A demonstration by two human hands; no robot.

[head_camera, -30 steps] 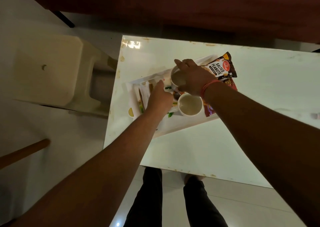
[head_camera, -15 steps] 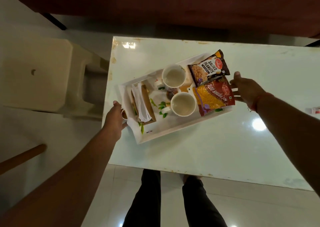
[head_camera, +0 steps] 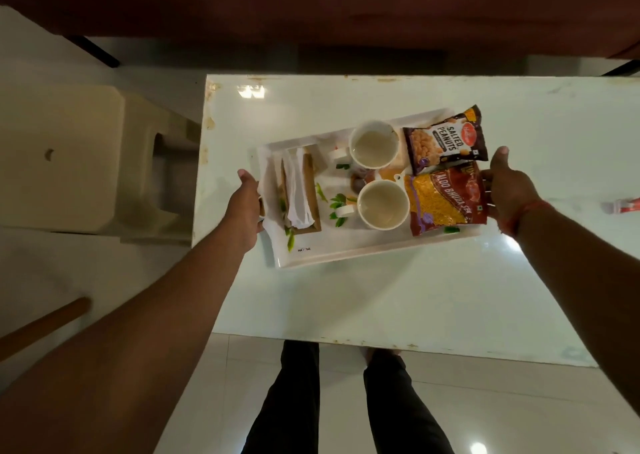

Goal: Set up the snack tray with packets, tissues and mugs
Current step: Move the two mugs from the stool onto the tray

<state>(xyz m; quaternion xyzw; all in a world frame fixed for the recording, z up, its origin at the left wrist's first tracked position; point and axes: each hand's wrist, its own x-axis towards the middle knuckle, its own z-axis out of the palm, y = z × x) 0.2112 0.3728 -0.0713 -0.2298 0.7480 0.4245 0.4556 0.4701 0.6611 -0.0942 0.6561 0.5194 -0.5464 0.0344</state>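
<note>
Head view. Half a second earlier the right hand (head_camera: 509, 190) hung clear of the white rectangular plastic tray (head_camera: 346, 257); it now closes its grip on the tray's right end, beside the packets, while the left hand (head_camera: 246, 207) remains wrapped around the left end. A second earlier the right hand was setting down the far white ceramic mug (head_camera: 373, 144); that mug now stands free beside the near white ceramic mug (head_camera: 382, 204). Judged from this, loading is complete and a two-handed lift or shift comes next. The tray lies at an angle on the glossy white bench (head_camera: 381, 301), with white tissues in a brown holder (head_camera: 299, 193) at its left. Legible print: "SALTED PEANUTS" on the dark brown peanut packet (head_camera: 446, 140); "ALOO BHUJIA SEV" on the red-and-yellow snack packet (head_camera: 445, 200). Small black lettering on the tray's rim is unreadable.
</note>
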